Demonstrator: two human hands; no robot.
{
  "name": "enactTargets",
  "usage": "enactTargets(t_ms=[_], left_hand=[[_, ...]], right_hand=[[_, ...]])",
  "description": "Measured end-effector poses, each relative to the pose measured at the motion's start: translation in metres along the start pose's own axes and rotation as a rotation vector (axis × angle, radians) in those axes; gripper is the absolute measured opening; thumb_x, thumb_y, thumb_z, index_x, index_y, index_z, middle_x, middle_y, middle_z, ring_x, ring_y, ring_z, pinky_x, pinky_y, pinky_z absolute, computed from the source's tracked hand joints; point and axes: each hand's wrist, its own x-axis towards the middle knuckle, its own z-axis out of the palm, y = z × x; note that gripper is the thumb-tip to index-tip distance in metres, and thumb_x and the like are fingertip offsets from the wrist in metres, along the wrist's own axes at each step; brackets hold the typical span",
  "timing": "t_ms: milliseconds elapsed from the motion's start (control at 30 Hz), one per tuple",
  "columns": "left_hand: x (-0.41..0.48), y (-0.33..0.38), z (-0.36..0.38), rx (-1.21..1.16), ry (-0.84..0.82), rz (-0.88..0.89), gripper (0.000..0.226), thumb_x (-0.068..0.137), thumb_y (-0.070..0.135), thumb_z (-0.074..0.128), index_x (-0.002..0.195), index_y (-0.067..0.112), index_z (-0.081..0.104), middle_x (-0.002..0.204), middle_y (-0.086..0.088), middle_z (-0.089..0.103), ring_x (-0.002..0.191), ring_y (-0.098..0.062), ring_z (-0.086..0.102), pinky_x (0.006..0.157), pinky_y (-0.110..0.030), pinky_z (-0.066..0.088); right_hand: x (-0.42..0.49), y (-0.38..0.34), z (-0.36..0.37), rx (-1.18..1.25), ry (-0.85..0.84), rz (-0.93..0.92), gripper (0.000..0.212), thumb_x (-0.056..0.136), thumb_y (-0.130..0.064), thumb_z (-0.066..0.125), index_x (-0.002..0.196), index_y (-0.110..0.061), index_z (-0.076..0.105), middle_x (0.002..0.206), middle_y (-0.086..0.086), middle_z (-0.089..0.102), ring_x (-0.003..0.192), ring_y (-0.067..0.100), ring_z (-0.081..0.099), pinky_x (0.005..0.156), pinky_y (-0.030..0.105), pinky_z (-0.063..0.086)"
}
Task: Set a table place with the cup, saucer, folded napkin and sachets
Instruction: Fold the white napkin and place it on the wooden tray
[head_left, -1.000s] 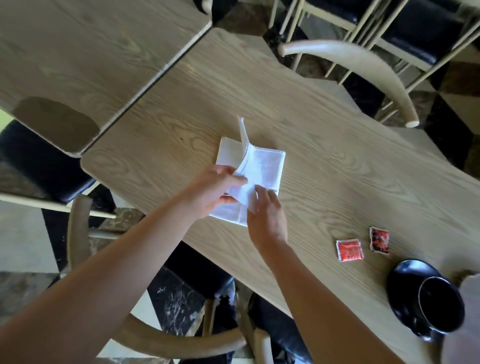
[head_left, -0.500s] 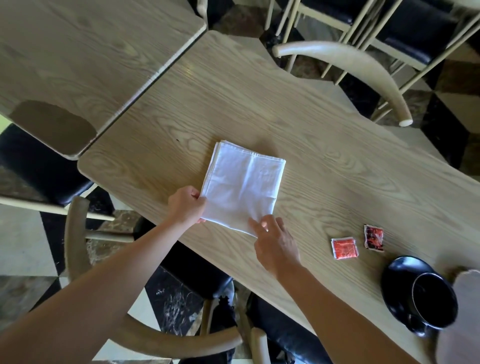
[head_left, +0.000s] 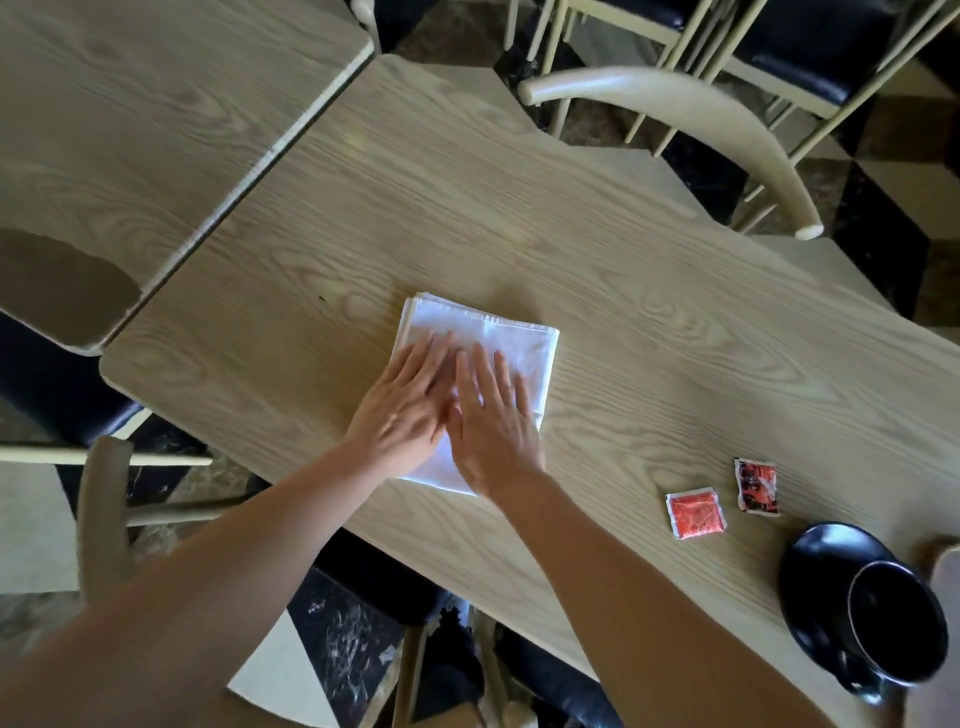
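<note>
**Napkin pressed flat under both palms**

Head view: the napkin (head_left: 480, 364), white and folded to a square, lies on the counter (head_left: 649, 291) near its front edge, with layered edges visible at its far left corner. The left hand (head_left: 402, 410) and the right hand (head_left: 493, 421) are laid flat on its near half, side by side, fingers spread and extended; nothing is gripped, since each grip is open and only pressing down. The step in hand is judged to be the smoothing of the fold. It is best done with even pressure swept from the middle outward toward the far edge, so that the creases are set without the layers being pushed askew. One palm should be kept as an anchor, as the cloth is likely to slide on the smooth wood. Well apart to the right, two sachets (head_left: 696, 513) lie near each other, and the cup (head_left: 896, 621) sits on the saucer (head_left: 826, 556) beyond them, untouched.
</note>
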Motion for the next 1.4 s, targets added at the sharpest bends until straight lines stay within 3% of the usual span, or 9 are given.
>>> enactTargets(t_ms=[233, 333, 433, 600, 733, 867, 1067, 1233, 1400], left_hand=[[0.002, -0.008, 0.005, 0.029, -0.002, -0.121, 0.075, 0.095, 0.052, 0.032, 0.153, 0.008, 0.015, 0.163, -0.01, 0.01, 0.151, -0.027, 0.006, 0.12, -0.048, 0.018], [0.008, -0.01, -0.005, 0.063, -0.022, -0.131, 0.073, 0.092, 0.053, 0.034, 0.151, 0.011, 0.025, 0.162, -0.008, 0.02, 0.145, -0.029, 0.027, 0.103, -0.049, 0.034], [0.038, -0.018, -0.023, -0.007, 0.06, -0.177, 0.059, 0.09, 0.039, 0.041, 0.143, 0.012, 0.039, 0.15, -0.011, 0.039, 0.116, -0.038, 0.051, 0.087, -0.048, 0.041], [0.09, -0.03, -0.048, -0.086, -0.109, -0.255, 0.063, 0.081, 0.018, 0.056, 0.142, 0.02, 0.039, 0.146, -0.007, 0.041, 0.125, -0.039, 0.04, 0.097, -0.05, 0.035], [0.107, -0.036, -0.055, -0.128, -0.221, -0.294, 0.049, 0.077, 0.015, 0.058, 0.126, 0.022, 0.051, 0.131, -0.01, 0.049, 0.124, -0.038, 0.04, 0.103, -0.044, 0.034], [0.109, -0.041, -0.057, -0.212, -0.277, -0.249, 0.031, 0.071, 0.007, 0.058, 0.102, 0.013, 0.063, 0.11, -0.017, 0.055, 0.107, -0.039, 0.054, 0.089, -0.038, 0.047], [0.1, -0.039, -0.084, -0.309, -0.153, -0.198, 0.03, 0.071, 0.011, 0.068, 0.1, 0.02, 0.065, 0.099, -0.004, 0.068, 0.092, -0.029, 0.062, 0.078, -0.035, 0.051], [0.081, -0.035, -0.106, -0.295, -0.013, -0.017, 0.021, 0.071, 0.009, 0.063, 0.087, 0.022, 0.06, 0.083, 0.002, 0.058, 0.074, -0.027, 0.058, 0.065, -0.035, 0.05], [0.038, -0.016, -0.107, -0.279, -0.033, 0.109, 0.017, 0.064, 0.016, 0.051, 0.079, 0.023, 0.05, 0.077, 0.009, 0.047, 0.067, -0.018, 0.048, 0.059, -0.035, 0.049]], right_hand=[[-0.011, 0.047, 0.011, -0.121, 0.062, 0.19, 0.077, 0.095, -0.056, 0.02, 0.154, -0.009, 0.004, 0.164, 0.008, 0.001, 0.15, 0.028, -0.004, 0.12, 0.051, 0.009], [-0.011, 0.046, 0.005, -0.106, 0.042, 0.18, 0.077, 0.095, -0.055, 0.026, 0.154, -0.008, 0.009, 0.163, 0.008, 0.006, 0.15, 0.032, 0.004, 0.118, 0.053, 0.013], [0.005, 0.05, -0.019, -0.029, 0.079, 0.207, 0.068, 0.095, -0.047, 0.041, 0.152, -0.015, 0.021, 0.161, 0.008, 0.018, 0.143, 0.037, 0.022, 0.113, 0.054, 0.024], [0.055, 0.07, -0.06, 0.015, 0.042, 0.336, 0.058, 0.088, -0.023, 0.063, 0.14, -0.019, 0.036, 0.14, 0.009, 0.04, 0.123, 0.034, 0.039, 0.099, 0.046, 0.036], [0.074, 0.083, -0.072, 0.101, -0.082, 0.351, 0.039, 0.088, -0.014, 0.061, 0.126, -0.013, 0.051, 0.125, 0.013, 0.056, 0.12, 0.035, 0.049, 0.096, 0.041, 0.043], [0.075, 0.081, -0.08, 0.186, -0.079, 0.332, 0.031, 0.089, -0.014, 0.057, 0.119, -0.008, 0.061, 0.12, 0.018, 0.061, 0.114, 0.035, 0.056, 0.09, 0.033, 0.045], [0.056, 0.079, -0.109, 0.3, 0.074, 0.311, 0.015, 0.082, -0.013, 0.065, 0.091, -0.019, 0.074, 0.097, 0.008, 0.074, 0.096, 0.029, 0.066, 0.08, 0.032, 0.053], [0.032, 0.077, -0.129, 0.378, 0.217, 0.276, 0.018, 0.074, -0.007, 0.068, 0.079, -0.022, 0.077, 0.08, 0.003, 0.076, 0.079, 0.022, 0.07, 0.072, 0.03, 0.055], [-0.009, 0.072, -0.116, 0.304, 0.213, 0.108, 0.029, 0.067, 0.002, 0.061, 0.081, -0.019, 0.076, 0.09, 0.003, 0.075, 0.086, 0.027, 0.069, 0.077, 0.035, 0.056]])
